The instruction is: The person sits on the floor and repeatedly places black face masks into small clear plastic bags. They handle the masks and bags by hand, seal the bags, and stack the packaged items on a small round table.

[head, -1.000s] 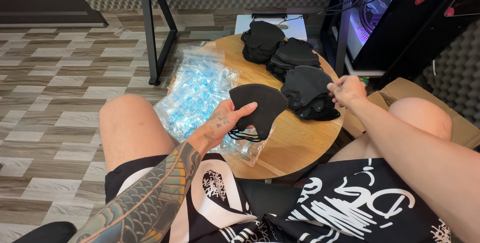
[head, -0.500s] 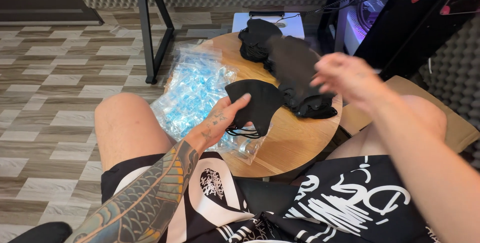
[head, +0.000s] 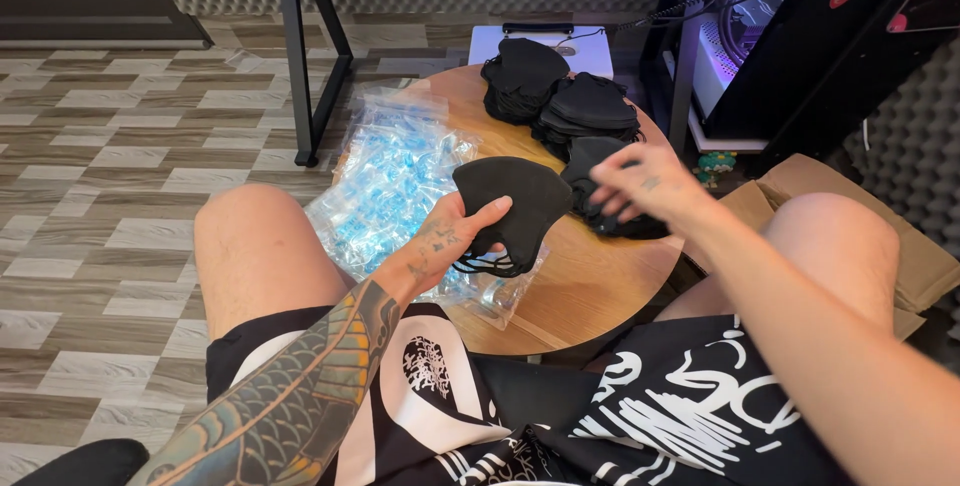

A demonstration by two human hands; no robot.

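Over the round counter [head: 600, 276], your left hand [head: 450, 241] pinches a black face mask [head: 515, 201] while your right hand [head: 645, 181], fingers loosely spread, nears it; judging by this, grasp its free edge next.

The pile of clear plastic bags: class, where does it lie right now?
In the head view, the pile of clear plastic bags lies on the left part of the round wooden table, just left of the left hand holding a black mask.

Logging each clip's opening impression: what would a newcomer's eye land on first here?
Probably the black face mask held in the left hand over the round wooden table. Beyond it sit stacks of black masks, with the right hand above the nearest; a heap of clear blue-tinted plastic bags covers the table's left side.
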